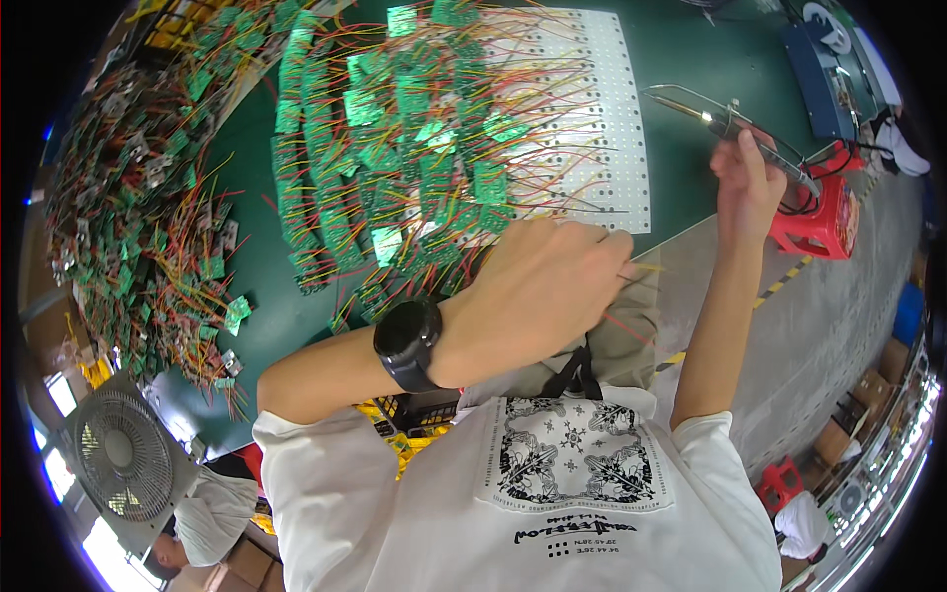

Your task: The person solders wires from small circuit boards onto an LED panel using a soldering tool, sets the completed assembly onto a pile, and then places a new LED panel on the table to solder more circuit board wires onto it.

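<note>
While the right hand (747, 183) grips a soldering iron (725, 120), the left hand (538, 291) pinches wires (646, 268).

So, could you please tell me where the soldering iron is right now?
In the head view the soldering iron is at the upper right, held in the right hand above the green table, just right of the white panel strip.

Right hand (747, 183) grips a slim metal soldering iron (725, 123); left hand (552, 286) touches thin wires beside white perforated strip panels (602, 118) on the green table (710, 69)
</note>
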{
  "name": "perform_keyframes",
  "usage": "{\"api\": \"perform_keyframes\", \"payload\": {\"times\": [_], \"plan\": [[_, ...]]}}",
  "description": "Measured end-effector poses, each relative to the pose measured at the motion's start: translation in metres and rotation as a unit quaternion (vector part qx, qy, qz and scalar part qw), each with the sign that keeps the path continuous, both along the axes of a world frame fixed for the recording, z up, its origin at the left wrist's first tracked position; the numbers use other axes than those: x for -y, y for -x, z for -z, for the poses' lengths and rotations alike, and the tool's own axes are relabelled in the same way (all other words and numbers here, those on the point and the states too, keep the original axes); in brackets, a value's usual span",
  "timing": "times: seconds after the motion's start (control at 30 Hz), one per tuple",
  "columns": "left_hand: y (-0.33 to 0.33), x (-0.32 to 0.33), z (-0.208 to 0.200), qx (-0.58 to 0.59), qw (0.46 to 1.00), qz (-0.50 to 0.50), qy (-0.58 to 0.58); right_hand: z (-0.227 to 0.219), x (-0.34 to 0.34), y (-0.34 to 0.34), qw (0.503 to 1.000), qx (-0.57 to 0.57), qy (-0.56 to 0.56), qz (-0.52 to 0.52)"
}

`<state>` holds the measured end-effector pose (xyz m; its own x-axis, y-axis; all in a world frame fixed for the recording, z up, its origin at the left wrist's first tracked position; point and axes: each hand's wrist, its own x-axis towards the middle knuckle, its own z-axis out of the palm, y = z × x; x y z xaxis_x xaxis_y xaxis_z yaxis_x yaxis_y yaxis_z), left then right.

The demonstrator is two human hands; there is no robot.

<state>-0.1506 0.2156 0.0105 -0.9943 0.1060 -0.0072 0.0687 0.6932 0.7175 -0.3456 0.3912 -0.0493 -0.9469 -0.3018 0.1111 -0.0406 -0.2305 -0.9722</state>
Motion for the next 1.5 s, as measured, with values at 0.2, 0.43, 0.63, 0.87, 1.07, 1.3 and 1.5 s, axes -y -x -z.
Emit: {"api": "perform_keyframes", "payload": {"times": [0.2, 0.43, 0.63, 0.87, 1.07, 1.3, 1.5], "plan": [[0.008, 0.018, 0.026, -0.094, 0.987, -0.078, 0.1, 0.004, -0.009, 0.001, 0.999, -0.002, 0.01, -0.031], [0.006, 0.016, 0.049, -0.21, 0.963, -0.114, 0.125, 0.001, -0.016, 0.0, 0.993, -0.029, -0.016, -0.115], [0.011, 0.017, 0.055, -0.236, 0.956, -0.128, 0.116, 0.007, -0.021, 0.005, 0.976, -0.034, -0.034, -0.21], [0.009, 0.02, 0.064, -0.241, 0.953, -0.099, 0.152, 0.008, -0.024, 0.007, 0.97, -0.066, -0.049, -0.229], [0.008, 0.021, 0.069, -0.256, 0.951, -0.096, 0.145, 0.011, -0.024, 0.007, 0.966, -0.085, -0.047, -0.239], [0.007, 0.02, 0.07, -0.259, 0.95, -0.098, 0.145, 0.011, -0.025, 0.007, 0.967, -0.087, -0.055, -0.234], [0.006, 0.021, 0.069, -0.248, 0.952, -0.1, 0.147, 0.011, -0.023, 0.005, 0.968, -0.089, -0.058, -0.227]]}}
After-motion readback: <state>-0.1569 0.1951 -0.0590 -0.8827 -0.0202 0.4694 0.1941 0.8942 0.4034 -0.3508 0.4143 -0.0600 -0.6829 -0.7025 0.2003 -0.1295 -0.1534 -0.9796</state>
